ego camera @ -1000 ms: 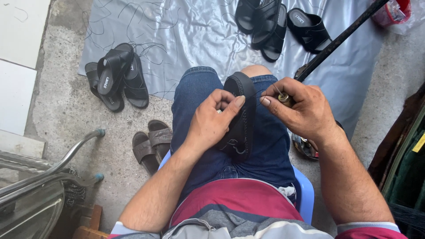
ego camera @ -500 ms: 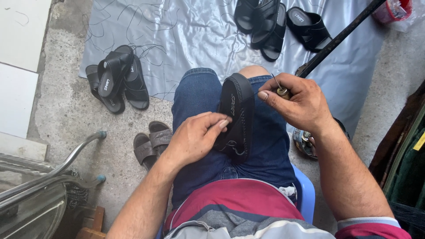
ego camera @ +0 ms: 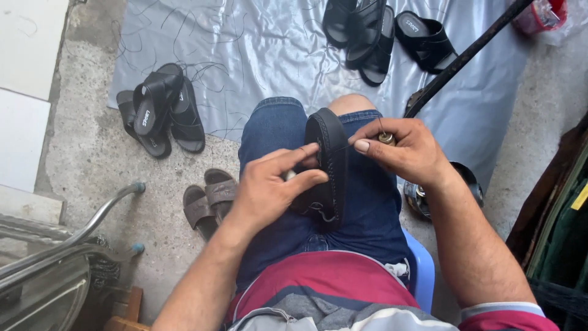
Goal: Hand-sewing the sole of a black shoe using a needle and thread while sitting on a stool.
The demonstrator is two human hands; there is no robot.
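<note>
Sandal: I see a black sandal [ego camera: 329,160] standing on its edge across my lap at the middle of the frame, sole rim facing up, between my two hands.
Left hand: my left hand [ego camera: 269,187] sits just left of it, fingers closed around its side, thumb and forefinger pressed to the rim.
Right hand: my right hand [ego camera: 407,149] is just right of the sandal's upper end, pinched shut on a small metal-tipped tool [ego camera: 386,138]; a thin thread [ego camera: 344,147] runs from it to the rim.
Lap: blue jeans [ego camera: 373,202], on a blue stool [ego camera: 421,270].
Lower left: a brown sandal pair [ego camera: 208,199] on concrete.
Upper left: stacked black sandals [ego camera: 160,110] at the edge of a grey sheet [ego camera: 257,49].
Top: more black sandals [ego camera: 383,30]; a dark bar [ego camera: 465,58] slants toward the upper right.
</note>
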